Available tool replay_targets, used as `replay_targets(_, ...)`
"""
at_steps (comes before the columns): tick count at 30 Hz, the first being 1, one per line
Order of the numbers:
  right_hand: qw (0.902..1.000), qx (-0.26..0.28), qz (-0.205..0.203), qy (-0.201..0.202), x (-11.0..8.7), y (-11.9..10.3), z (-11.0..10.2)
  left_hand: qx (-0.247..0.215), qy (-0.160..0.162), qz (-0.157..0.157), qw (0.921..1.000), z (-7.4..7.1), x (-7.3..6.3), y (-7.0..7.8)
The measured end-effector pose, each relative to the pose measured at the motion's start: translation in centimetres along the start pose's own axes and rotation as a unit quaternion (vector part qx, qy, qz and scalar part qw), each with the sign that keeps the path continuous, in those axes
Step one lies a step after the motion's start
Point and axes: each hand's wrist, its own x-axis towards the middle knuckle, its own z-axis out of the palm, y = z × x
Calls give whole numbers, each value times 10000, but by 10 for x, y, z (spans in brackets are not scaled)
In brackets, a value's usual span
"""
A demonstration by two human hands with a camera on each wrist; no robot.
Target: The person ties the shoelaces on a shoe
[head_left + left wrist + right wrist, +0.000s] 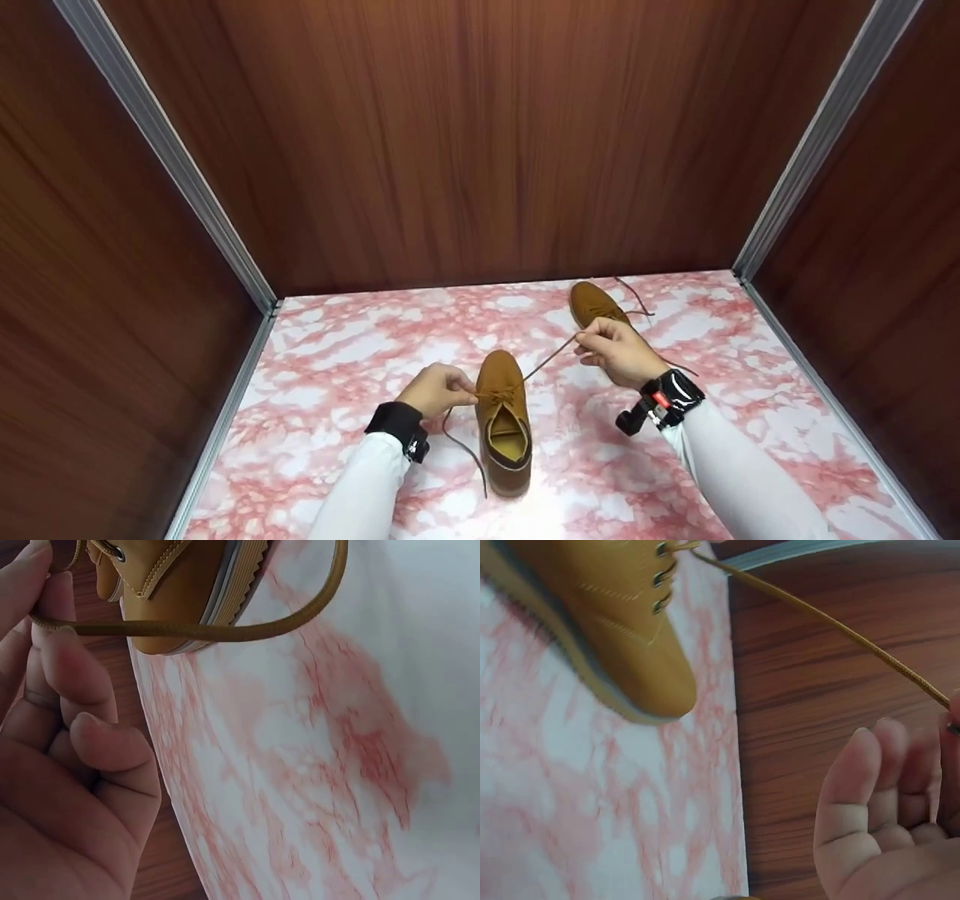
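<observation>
A tan lace-up shoe (501,367) stands on the table with its toe pointing away and its opening toward me. Just left of its eyelets, my left hand (438,389) pinches the brown shoelace between thumb and forefinger; a loose length of that lace (247,633) hangs below the fingers. My right hand (616,351), up and to the right of the shoe, pinches the other lace end (840,624), which runs taut from the shoe. Behind the right hand lies a second tan shoe (592,301), partly hidden, its laces loose.
The tabletop (337,360) has a pink and white marbled surface. Dark wood-grain panels (480,150) rise at the back and both sides, with metal posts (180,172) at the corners. A loose lace (636,294) from the second shoe lies near the back edge.
</observation>
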Motion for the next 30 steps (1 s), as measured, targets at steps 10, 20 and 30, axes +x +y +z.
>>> replay_targets(10, 9836, 1639, -234, -722, -3, -2, 6, -18, 165, -158, 9997, -1, -4, -2)
replay_targets(20, 9954, 904, 258, -175, 0, 7, 21, -656, -193, -62, 9976, -2, -6, -2)
replay_targets(30, 9975, 345, 66, -616, -1, 16, 16, 619, 535, 93, 9966, -3, -4, 2)
